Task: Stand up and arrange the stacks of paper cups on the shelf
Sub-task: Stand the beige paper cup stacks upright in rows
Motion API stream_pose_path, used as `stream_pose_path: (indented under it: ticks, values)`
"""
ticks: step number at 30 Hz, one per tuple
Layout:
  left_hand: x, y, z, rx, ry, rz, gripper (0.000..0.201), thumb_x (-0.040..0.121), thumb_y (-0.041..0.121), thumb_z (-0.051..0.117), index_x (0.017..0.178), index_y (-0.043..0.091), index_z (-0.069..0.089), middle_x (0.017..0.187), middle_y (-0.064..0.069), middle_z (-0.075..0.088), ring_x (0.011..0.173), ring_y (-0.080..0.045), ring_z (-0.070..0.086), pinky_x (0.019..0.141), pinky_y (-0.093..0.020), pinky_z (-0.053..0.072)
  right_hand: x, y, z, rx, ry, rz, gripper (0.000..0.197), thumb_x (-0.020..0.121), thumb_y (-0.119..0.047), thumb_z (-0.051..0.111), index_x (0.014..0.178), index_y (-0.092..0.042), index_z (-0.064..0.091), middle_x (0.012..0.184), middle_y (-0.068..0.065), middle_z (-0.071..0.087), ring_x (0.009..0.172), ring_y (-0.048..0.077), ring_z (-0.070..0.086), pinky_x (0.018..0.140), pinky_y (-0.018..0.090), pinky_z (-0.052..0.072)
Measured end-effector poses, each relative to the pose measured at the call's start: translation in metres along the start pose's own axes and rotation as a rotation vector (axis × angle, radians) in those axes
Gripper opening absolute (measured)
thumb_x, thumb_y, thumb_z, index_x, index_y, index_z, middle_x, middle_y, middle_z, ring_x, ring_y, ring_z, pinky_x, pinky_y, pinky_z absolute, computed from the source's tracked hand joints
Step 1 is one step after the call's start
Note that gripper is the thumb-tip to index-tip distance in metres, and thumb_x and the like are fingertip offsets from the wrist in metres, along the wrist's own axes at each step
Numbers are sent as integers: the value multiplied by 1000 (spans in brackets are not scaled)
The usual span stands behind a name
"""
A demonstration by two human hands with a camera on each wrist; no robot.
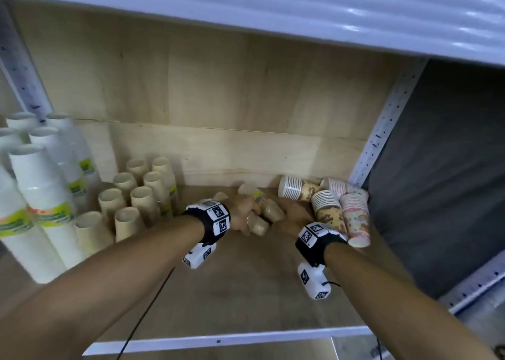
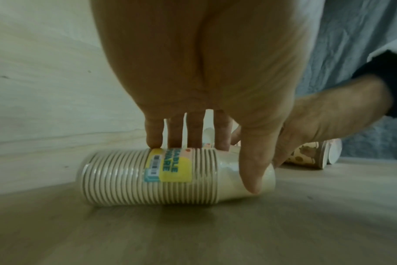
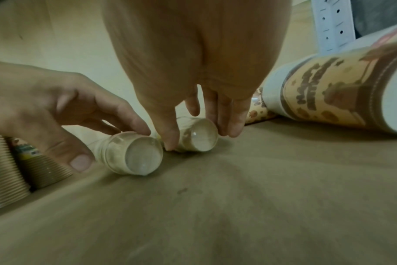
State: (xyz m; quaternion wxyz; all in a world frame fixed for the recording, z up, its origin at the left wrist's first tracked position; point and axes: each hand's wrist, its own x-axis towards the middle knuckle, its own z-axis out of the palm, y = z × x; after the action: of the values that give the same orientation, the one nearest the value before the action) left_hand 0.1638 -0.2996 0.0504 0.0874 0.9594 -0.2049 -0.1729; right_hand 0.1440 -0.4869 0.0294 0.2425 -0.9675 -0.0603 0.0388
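Grabbing two tipped beige cup stacks [image 2: 177,177] mid-shelf [image 1: 246,291] | left hand [image 1: 241,213] and right hand [image 1: 293,216] each curl round one | light, crushable, slick wrap: we'd grip mid-sleeve

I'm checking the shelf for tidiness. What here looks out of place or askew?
The patterned cup stacks lie toppled by the right upright, and two beige stacks lie on their sides under both hands, unlike the upright beige stacks at left.

Both forearms are bare, sleeveless; each wrist wears a black band [image 1: 207,223] carrying white blocks printed with black square markers. A thin black cable [image 1: 142,318] trails below the left arm.
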Motion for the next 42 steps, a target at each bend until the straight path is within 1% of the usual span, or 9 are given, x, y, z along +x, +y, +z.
stream_pose_path:
  ticks: [4,7,13,18,22,25,30,36,42]
  values:
    - [11,-1,0,79,-19,51,29,68,24,77,89,34,59,92,7,61,85,-17,59,67,-27,45,0,1,1,29,63,-88,60,80,-57,60,129,-72,30,118,-20,64,112,1,58,104,28,42]
    - [11,1,2,128,34,83,41,73,22,74,110,34,65,105,4,65,97,-19,61,84,-33,51,12,7,10,41,59,-90,53,81,-60,55,129,-68,34,108,-18,67,103,3,63,95,30,49]
    - [11,0,7,175,94,122,38,78,22,68,114,35,65,110,4,64,109,-22,58,100,-40,44,49,42,37,-42,35,-68,50,76,-56,54,125,-53,45,97,-12,68,92,8,67,83,31,55]
    - [7,-5,7,116,94,120,30,79,21,67,105,36,64,97,11,57,101,-20,61,79,-26,41,13,4,7,-108,92,-90,39,89,-42,51,127,-38,53,110,-4,69,104,20,64,96,35,49]
    - [-1,-5,2,12,130,129,37,83,21,67,115,38,61,96,17,57,94,-12,58,71,-18,39,8,0,-5,-84,54,2,41,90,-24,59,130,-19,58,122,8,65,114,27,60,95,32,47]
    - [-14,2,-9,-69,152,154,23,88,18,65,104,34,58,87,26,53,76,1,53,62,-8,37,5,-4,-14,-83,57,18,43,85,-19,63,128,-19,59,120,10,66,111,28,61,92,33,50]
    - [-29,4,-21,-71,233,83,29,82,38,66,108,28,57,102,4,64,93,-21,62,81,-38,53,-5,-15,-27,-95,104,24,43,83,-13,63,125,-19,60,118,9,64,110,29,60,90,36,51]
    - [-51,6,-40,-209,332,59,31,82,24,68,109,18,53,100,-5,64,90,-26,62,76,-34,51,-15,-45,-48,-111,124,-34,36,80,-7,58,112,-21,65,103,1,64,94,19,61,72,23,41]
    - [-60,5,-48,-347,304,-2,52,78,22,78,119,24,45,101,-2,60,91,-22,60,74,-31,51,-23,-73,-62,-118,101,-80,40,83,-9,52,120,-20,61,103,-2,61,108,24,60,89,34,51]
